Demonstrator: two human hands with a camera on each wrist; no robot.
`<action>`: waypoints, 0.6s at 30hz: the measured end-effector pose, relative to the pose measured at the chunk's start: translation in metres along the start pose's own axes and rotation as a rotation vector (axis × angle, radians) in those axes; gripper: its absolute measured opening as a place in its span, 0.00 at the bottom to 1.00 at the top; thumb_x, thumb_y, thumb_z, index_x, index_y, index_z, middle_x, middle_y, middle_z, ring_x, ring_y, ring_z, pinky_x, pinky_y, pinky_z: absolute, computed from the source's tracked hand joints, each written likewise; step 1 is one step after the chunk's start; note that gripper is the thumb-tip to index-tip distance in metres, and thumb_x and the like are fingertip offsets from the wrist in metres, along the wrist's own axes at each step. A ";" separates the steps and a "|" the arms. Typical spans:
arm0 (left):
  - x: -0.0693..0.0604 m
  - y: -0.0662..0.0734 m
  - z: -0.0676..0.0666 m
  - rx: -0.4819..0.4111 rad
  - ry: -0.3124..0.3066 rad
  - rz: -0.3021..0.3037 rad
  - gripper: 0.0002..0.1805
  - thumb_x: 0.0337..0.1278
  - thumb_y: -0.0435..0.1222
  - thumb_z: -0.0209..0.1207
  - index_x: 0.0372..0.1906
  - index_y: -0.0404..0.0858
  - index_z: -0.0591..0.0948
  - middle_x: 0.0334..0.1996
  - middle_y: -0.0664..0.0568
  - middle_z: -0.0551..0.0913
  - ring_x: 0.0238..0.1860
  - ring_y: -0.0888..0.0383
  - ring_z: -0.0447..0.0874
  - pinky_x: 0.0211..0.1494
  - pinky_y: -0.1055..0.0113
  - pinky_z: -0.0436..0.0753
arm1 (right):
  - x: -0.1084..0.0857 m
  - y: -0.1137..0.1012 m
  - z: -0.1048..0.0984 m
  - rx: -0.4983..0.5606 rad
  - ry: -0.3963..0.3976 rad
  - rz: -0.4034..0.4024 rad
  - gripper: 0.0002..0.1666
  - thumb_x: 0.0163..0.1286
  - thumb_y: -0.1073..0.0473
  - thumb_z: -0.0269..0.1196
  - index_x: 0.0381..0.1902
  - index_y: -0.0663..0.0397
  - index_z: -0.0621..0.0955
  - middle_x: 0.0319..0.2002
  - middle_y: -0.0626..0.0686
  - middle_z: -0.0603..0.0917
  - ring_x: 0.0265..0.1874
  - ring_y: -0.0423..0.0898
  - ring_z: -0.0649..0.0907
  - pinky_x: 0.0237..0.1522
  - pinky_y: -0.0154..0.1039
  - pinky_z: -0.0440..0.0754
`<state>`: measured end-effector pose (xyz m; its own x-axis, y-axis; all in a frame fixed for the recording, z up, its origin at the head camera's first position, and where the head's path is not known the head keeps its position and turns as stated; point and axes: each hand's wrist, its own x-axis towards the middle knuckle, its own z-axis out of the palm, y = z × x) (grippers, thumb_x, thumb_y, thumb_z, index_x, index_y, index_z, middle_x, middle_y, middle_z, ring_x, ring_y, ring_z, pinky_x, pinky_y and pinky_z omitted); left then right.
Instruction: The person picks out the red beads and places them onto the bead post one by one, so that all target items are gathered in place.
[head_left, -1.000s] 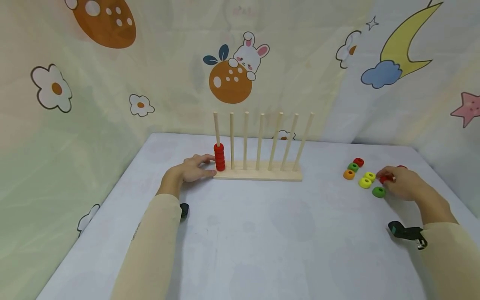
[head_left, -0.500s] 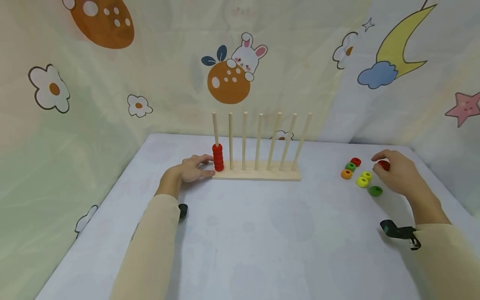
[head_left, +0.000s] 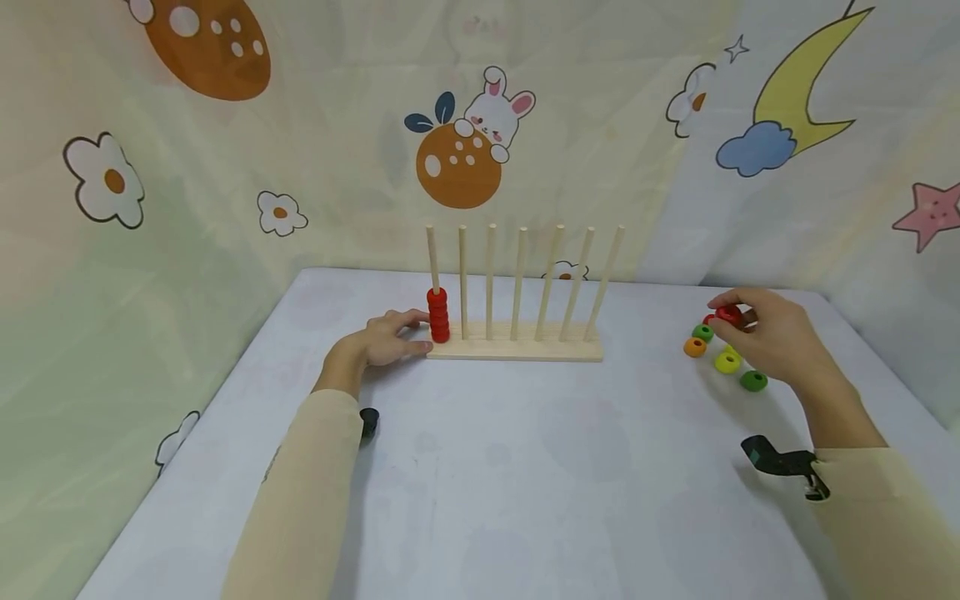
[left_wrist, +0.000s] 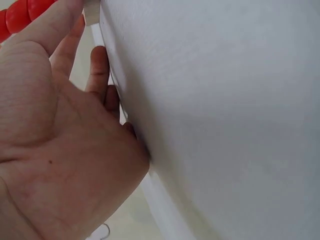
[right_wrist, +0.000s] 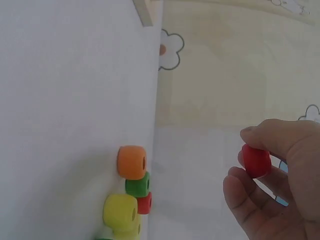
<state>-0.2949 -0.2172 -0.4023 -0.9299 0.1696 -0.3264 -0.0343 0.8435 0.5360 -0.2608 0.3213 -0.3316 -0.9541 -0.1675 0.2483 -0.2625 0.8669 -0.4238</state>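
A wooden peg stand [head_left: 517, 350] has a row of several upright pegs, with several red beads [head_left: 438, 317] stacked on its leftmost peg. My left hand [head_left: 386, 337] holds the stand's left end, thumb at the front and index finger towards the back. In the left wrist view, part of the red stack [left_wrist: 19, 19] shows beyond the thumb. To the right, my right hand [head_left: 776, 329] pinches a red bead [right_wrist: 256, 161] between thumb and fingers, raised off the table. Below it lie loose beads: orange [head_left: 695, 347], green [head_left: 702, 332], yellow [head_left: 727, 362] and another green [head_left: 753, 381].
The white-covered table [head_left: 495, 467] ends at a patterned cloth backdrop [head_left: 345, 142] behind the stand. Another red bead [right_wrist: 144, 203] lies on the table beside the green one, mostly hidden by my right hand in the head view.
My right hand has lifted a red bead from the right side of the table and carried it leftward, over the loose beads. My left hand stays at the stand's end.
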 end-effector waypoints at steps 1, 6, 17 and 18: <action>0.001 0.001 0.000 0.007 0.005 -0.007 0.35 0.65 0.58 0.60 0.75 0.63 0.66 0.74 0.49 0.63 0.75 0.41 0.52 0.70 0.28 0.61 | 0.000 -0.002 0.000 0.003 0.003 -0.007 0.15 0.73 0.57 0.65 0.53 0.58 0.82 0.48 0.62 0.83 0.46 0.63 0.82 0.32 0.32 0.77; -0.003 0.008 -0.001 0.103 0.036 0.014 0.34 0.66 0.57 0.58 0.75 0.62 0.66 0.72 0.49 0.66 0.74 0.40 0.56 0.68 0.29 0.61 | 0.003 -0.014 0.001 0.003 0.032 -0.051 0.13 0.73 0.58 0.65 0.52 0.57 0.82 0.49 0.63 0.84 0.45 0.62 0.83 0.30 0.31 0.76; 0.002 0.011 -0.002 0.047 0.140 0.096 0.21 0.61 0.47 0.65 0.57 0.50 0.78 0.61 0.48 0.74 0.64 0.45 0.70 0.68 0.39 0.69 | 0.012 -0.059 0.014 0.123 0.070 -0.153 0.13 0.71 0.59 0.67 0.51 0.54 0.84 0.45 0.57 0.85 0.39 0.57 0.85 0.33 0.23 0.77; 0.002 0.010 -0.003 0.028 0.140 0.103 0.19 0.61 0.45 0.66 0.56 0.48 0.79 0.61 0.48 0.75 0.62 0.45 0.71 0.67 0.42 0.72 | 0.014 -0.065 0.016 0.141 0.081 -0.164 0.12 0.71 0.60 0.67 0.51 0.54 0.84 0.45 0.56 0.85 0.38 0.55 0.85 0.34 0.22 0.76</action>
<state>-0.2981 -0.2102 -0.3952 -0.9700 0.1846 -0.1585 0.0717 0.8394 0.5388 -0.2594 0.2553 -0.3142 -0.8835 -0.2577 0.3912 -0.4365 0.7560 -0.4877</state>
